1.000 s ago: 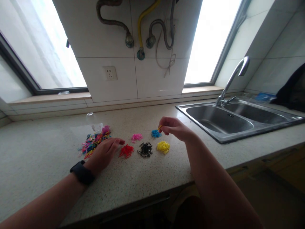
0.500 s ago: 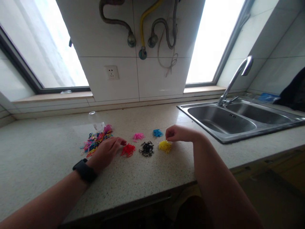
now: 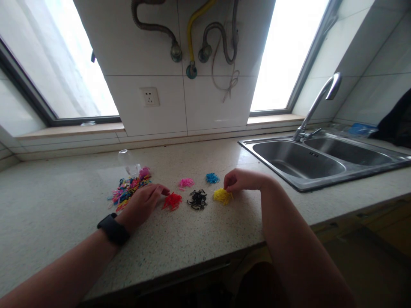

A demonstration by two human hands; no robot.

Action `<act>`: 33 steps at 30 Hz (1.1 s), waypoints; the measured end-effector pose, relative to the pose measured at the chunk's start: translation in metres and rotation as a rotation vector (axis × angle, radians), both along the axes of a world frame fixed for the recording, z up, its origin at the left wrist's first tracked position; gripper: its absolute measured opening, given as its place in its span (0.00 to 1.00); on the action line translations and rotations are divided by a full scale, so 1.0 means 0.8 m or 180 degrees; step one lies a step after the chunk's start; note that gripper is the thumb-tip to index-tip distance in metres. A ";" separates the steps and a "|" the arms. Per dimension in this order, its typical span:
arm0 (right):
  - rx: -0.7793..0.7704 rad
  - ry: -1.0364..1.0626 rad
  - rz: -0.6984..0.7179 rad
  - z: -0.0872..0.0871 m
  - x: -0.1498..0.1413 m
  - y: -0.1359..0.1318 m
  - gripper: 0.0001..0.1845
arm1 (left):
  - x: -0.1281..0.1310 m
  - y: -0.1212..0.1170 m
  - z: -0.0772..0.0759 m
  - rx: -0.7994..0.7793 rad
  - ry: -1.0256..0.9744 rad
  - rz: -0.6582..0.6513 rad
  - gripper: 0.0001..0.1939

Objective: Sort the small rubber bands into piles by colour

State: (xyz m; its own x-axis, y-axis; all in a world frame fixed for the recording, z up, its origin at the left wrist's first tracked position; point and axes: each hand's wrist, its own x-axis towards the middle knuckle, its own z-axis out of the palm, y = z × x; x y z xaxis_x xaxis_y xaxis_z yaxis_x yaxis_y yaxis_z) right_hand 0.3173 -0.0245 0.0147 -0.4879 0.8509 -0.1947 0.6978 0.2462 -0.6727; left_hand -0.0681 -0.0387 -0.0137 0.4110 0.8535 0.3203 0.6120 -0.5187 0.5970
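Note:
Small rubber bands lie sorted by colour on the counter. My right hand is closed in a pinch at the upper right edge of the yellow rubber bands; its fingertips touch them. My left hand rests on the counter with fingers stretched out, just left of the red rubber bands. Black rubber bands lie between the red and yellow piles. Pink rubber bands and blue rubber bands lie behind them. A mixed heap of rubber bands is partly hidden behind my left hand.
A clear plastic container and a pinkish-purple item sit by the mixed heap. To the right is a double steel sink with a faucet. The counter's front edge runs close to my body.
My right hand has lowered slightly, bringing its fingertips onto the edge of the yellow pile. My left hand stays in the same place.

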 end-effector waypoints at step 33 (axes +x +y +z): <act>0.0884 0.0104 -0.1237 -0.020 -0.011 0.027 0.10 | 0.004 -0.006 0.010 -0.0029 -0.0124 0.0069 0.23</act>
State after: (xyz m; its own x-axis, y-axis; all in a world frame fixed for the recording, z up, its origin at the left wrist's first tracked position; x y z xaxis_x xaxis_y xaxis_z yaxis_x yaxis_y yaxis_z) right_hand 0.3083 -0.0031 -0.0013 -0.1253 0.9892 0.0761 0.7533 0.1447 -0.6416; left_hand -0.0650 -0.0437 -0.0060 0.3798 0.8650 0.3279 0.5992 -0.5001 0.6252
